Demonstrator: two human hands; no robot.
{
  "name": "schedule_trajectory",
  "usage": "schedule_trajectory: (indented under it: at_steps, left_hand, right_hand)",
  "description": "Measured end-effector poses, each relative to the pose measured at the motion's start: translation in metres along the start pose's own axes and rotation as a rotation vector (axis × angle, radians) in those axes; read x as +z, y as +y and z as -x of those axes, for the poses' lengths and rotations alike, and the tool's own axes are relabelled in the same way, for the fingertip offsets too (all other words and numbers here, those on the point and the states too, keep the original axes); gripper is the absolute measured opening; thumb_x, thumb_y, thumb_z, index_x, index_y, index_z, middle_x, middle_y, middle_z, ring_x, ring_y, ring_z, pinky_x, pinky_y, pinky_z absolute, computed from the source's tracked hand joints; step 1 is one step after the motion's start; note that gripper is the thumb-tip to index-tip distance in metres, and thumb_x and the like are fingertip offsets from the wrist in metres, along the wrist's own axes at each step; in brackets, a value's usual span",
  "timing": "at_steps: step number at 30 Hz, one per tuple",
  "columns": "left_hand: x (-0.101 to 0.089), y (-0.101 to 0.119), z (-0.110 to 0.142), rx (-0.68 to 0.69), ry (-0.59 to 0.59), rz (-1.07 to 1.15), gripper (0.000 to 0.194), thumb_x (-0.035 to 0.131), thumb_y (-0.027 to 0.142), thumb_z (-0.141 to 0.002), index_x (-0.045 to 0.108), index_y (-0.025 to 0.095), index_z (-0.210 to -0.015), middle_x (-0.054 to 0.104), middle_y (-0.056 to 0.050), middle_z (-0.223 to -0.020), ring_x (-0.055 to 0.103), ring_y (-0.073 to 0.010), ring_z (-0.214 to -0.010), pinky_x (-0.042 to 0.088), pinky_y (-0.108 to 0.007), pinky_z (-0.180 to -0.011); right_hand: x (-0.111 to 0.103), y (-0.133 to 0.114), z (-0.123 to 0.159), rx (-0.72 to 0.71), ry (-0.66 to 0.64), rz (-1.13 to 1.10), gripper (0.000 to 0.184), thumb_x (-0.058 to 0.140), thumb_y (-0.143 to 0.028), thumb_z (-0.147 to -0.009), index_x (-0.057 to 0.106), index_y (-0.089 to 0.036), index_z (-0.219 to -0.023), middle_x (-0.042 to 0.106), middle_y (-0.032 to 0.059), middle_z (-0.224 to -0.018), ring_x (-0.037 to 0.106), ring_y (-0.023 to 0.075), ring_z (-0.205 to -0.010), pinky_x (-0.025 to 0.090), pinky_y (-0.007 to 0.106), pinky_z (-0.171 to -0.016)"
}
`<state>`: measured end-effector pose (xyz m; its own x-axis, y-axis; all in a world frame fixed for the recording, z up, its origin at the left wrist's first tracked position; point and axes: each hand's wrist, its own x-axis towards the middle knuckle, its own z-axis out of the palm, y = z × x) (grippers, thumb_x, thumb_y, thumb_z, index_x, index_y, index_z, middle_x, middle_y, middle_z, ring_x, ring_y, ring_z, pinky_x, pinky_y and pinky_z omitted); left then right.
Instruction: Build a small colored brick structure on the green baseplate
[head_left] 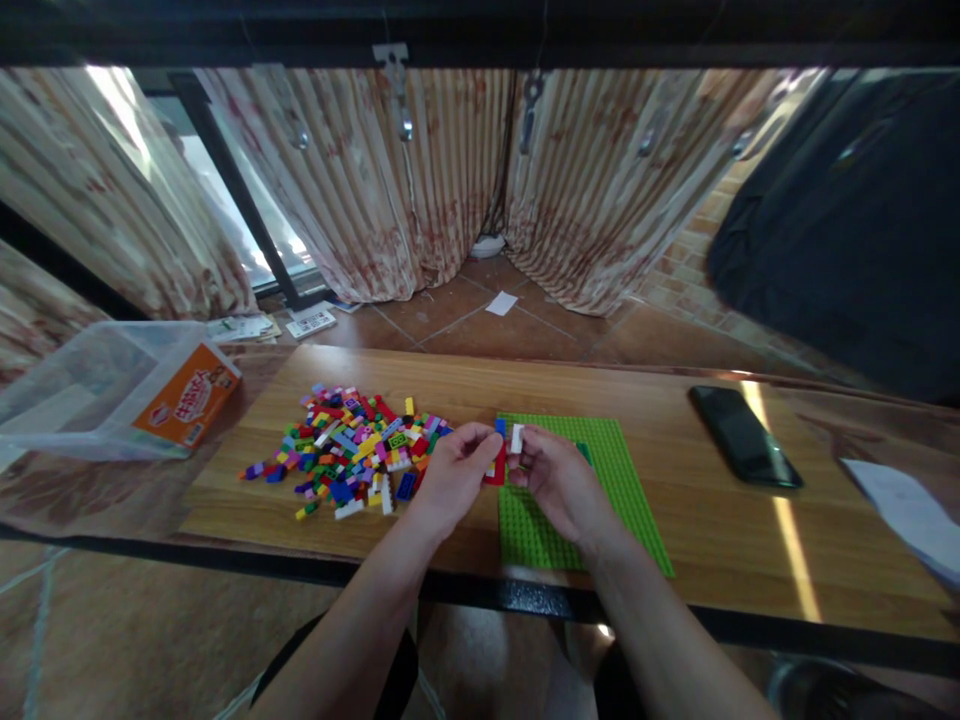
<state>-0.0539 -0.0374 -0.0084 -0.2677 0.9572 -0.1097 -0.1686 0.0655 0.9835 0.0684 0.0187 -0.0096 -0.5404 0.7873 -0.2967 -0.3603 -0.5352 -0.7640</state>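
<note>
Bricks [504, 452] red, blue, white, pinched above green baseplate [600, 480].

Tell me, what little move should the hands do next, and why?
Probably press the white brick in the right hand onto the red and blue piece in the left hand: the two already sit side by side above the green baseplate.
</note>
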Motion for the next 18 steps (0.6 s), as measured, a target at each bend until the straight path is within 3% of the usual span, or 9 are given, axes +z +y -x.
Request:
schedule_trajectory:
  at_steps: [4, 8, 13, 18]
  left_hand:
    - [-0.0033, -0.0019, -0.0017, 0.077, -0.017, -0.175, 0.023, 0.059, 0.035, -0.084, 0.063, 0.015, -0.074, 0.057, 0.002, -0.065, 0.046, -0.0092, -0.057, 0.037, -0.022, -0.055]
    - [-0.0042, -0.0001, -0.0014, 0.134, -0.055, -0.28, 0.024, 0.059, 0.032, -0.085, 0.062, 0.015, -0.068, 0.055, 0.003, -0.06, 0.045, -0.0093, -0.057, 0.036, -0.023, -0.056]
    - [-0.0033, 0.001, 0.0007, 0.006, -0.101, -0.106, 0.017, 0.063, 0.03, -0.081, 0.067, 0.014, -0.081, 0.062, 0.001, -0.069, 0.049, -0.0097, -0.06, 0.039, -0.023, -0.057]
    - [-0.0056, 0.0005, 0.0004, -0.059, -0.065, 0.069, 0.018, 0.068, 0.025, -0.076, 0.07, 0.014, -0.09, 0.068, -0.003, -0.081, 0.057, -0.0115, -0.07, 0.043, -0.023, -0.064]
  right_hand:
    - [0.003, 0.0007, 0.0005, -0.045, 0.021, 0.083, 0.03, 0.079, -0.045, -0.066, 0.065, -0.018, -0.069, 0.056, -0.0032, -0.06, 0.044, 0.0074, -0.051, 0.028, 0.019, -0.04]
    - [0.0051, 0.0037, 0.0, -0.083, 0.098, 0.197, 0.03, 0.084, -0.04, -0.061, 0.067, -0.018, -0.07, 0.05, -0.0062, -0.053, 0.034, 0.0048, -0.045, 0.021, 0.019, -0.039]
    - [0.003, 0.0005, -0.0006, -0.096, 0.12, 0.104, 0.026, 0.08, -0.038, -0.063, 0.065, -0.017, -0.067, 0.052, -0.0047, -0.057, 0.036, 0.0052, -0.047, 0.023, 0.019, -0.04]
    - [0.0006, -0.006, 0.0006, -0.031, 0.062, -0.04, 0.021, 0.071, -0.036, -0.064, 0.064, -0.018, -0.071, 0.058, -0.0025, -0.065, 0.045, 0.0075, -0.051, 0.026, 0.02, -0.038]
